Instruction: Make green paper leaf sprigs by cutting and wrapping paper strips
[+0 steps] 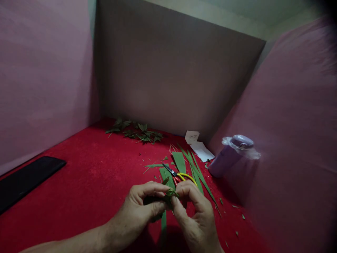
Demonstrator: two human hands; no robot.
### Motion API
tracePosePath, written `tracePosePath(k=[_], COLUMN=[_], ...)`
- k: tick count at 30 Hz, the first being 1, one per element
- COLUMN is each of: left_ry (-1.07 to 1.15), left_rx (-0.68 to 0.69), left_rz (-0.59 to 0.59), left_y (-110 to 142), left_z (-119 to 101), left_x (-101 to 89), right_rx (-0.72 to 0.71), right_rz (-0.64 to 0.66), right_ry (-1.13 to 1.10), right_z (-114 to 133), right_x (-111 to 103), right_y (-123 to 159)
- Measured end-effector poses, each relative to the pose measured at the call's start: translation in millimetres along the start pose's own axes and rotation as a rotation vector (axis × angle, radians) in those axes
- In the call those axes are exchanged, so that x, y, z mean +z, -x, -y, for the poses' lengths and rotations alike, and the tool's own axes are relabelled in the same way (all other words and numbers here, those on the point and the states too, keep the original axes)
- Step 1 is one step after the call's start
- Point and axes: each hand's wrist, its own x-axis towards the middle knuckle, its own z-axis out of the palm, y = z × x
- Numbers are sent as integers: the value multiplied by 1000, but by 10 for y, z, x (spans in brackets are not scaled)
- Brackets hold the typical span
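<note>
Close to me, a small bundle of folded green leaf [171, 193] is held up between my two hands. My left hand [143, 203] is closed around its left side, thumb below and fingers above. My right hand [193, 211] pinches the curled end between thumb and fingers. The fingers hide much of the bundle. A long leaf strip [163, 225] hangs or lies beneath it; I cannot tell which. Just beyond my hands lie scissors [172, 171] with dark blades and yellow and red handles, on top of broad cut leaf pieces [179, 161].
Leafy sprigs [143, 133] lie at the back of the red cloth [92, 168]. Long leaf strips [201, 175] and scraps are scattered to the right. White papers [202, 151] and a purple bottle [225, 160] stand near the right wall. A black flat object [31, 179] lies left.
</note>
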Motion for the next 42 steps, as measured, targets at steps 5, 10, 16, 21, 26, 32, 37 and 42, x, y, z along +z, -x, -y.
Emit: tracePosePath(k=[5, 10, 16, 21, 26, 32, 37, 42], left_ry=[-37, -50, -61, -67, -103, -263, -257, -140], left_rx=[-11, -44, -51, -40, 36, 226, 187, 65], left_rz=[-1, 9, -42, -40, -65, -105, -65, -38], left_y=[-14, -11, -3, -18, -13, -4, 0, 12], left_z=[2, -29, -37, -35, -19, 61, 34, -17], left_x=[-30, -26, -16, -25, -39, -81, -57, -23], right_rx=[-14, 13, 386, 601, 656, 700, 668, 636], right_rz=[-5, 17, 108, 124, 207, 212, 203, 198], right_ry=[24, -31, -406, -538, -627, -701, -641, -621], right_z=[-20, -27, -37, -42, -22, 58, 90, 48], right_x=[11, 32, -30, -61, -59, -54, -51, -67], right_y=[30, 41, -1, -38, -50, -91, -113, -106])
